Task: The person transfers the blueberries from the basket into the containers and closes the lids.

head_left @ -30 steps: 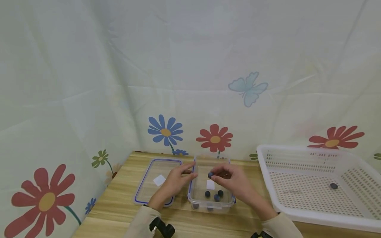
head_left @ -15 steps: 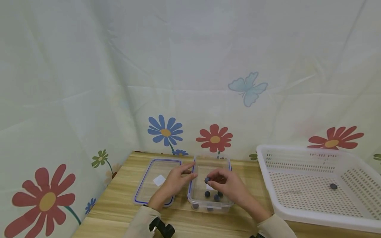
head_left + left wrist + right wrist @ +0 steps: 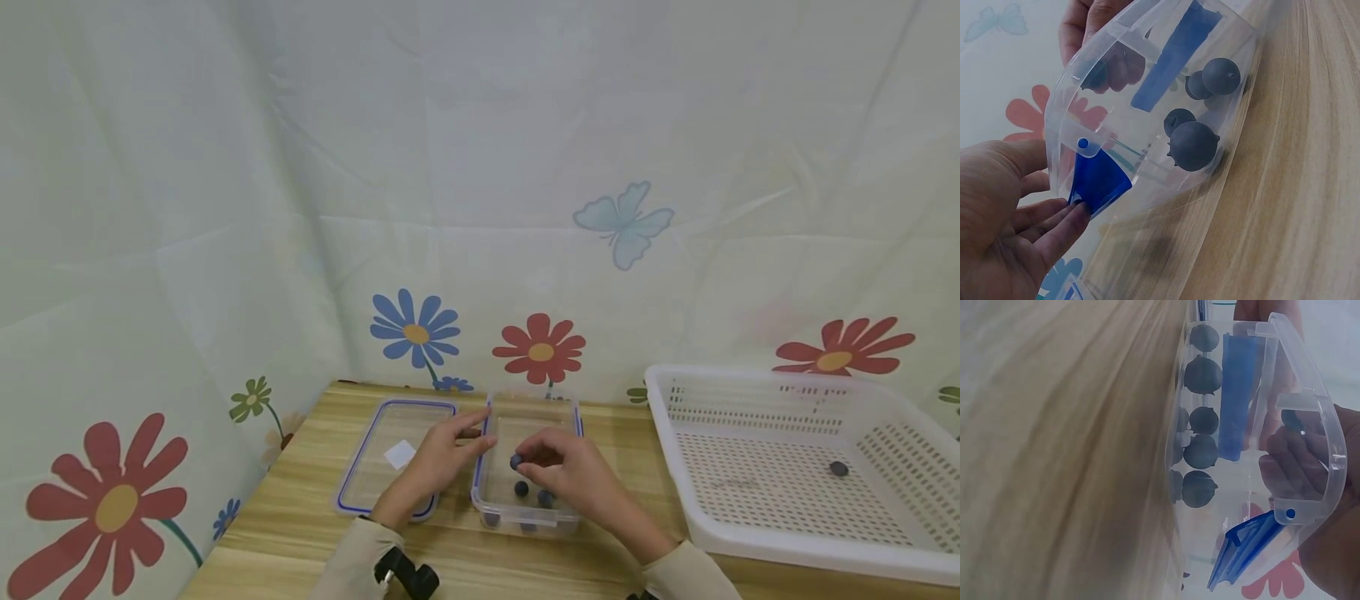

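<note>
A clear plastic food box stands uncovered on the table, and several blueberries lie on its bottom. Over the inside of the box, my right hand pinches one blueberry between thumb and fingertips. Through the clear wall in the right wrist view, that held blueberry shows above the others. My left hand rests against the left side of the box with its fingers fairly straight. In the left wrist view, its fingertips touch a blue hinged latch and the thumb meets the rim.
Left of the box lies its clear lid with a blue seal, partly behind my left hand. A white perforated basket stands at the right with one dark blueberry in it. A flowered curtain hangs behind the wooden table.
Holding the blueberry, my right hand has moved left and lower over the box, nearer to the berries inside. The left hand keeps its place at the box's side.
</note>
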A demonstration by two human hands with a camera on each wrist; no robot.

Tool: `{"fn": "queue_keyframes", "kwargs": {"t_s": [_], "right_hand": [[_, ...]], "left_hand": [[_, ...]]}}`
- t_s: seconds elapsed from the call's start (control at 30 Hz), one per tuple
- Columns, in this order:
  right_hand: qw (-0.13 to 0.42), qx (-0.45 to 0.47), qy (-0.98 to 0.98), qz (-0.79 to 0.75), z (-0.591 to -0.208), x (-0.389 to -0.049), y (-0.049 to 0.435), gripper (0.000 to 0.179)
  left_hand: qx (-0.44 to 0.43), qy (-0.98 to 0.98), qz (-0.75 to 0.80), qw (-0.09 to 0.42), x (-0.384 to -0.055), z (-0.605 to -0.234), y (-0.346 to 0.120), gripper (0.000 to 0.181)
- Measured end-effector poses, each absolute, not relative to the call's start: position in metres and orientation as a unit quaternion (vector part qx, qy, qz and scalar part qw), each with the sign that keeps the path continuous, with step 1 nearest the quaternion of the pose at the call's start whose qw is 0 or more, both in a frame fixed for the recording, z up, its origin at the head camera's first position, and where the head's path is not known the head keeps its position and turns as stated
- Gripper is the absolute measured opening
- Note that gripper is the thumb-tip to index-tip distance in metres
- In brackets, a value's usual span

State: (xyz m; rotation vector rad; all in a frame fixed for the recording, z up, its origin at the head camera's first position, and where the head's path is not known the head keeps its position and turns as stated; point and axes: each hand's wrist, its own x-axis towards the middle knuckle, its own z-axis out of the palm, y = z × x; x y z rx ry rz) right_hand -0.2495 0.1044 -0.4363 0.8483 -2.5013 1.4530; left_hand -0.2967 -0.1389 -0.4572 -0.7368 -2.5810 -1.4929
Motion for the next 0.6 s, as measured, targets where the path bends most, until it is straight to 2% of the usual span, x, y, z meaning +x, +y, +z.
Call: {"fn": "queue_keyframes", "kwargs": {"t_s": [0.6], "right_hand": [[0.066,0.274,-0.842,0.459,-0.434,-0.2476,0.1046,0.011]], "left_hand": [[-0.238,-0.846,-0.475,0.041,-0.2976,-0.458,-0.1385,0.052]]}}
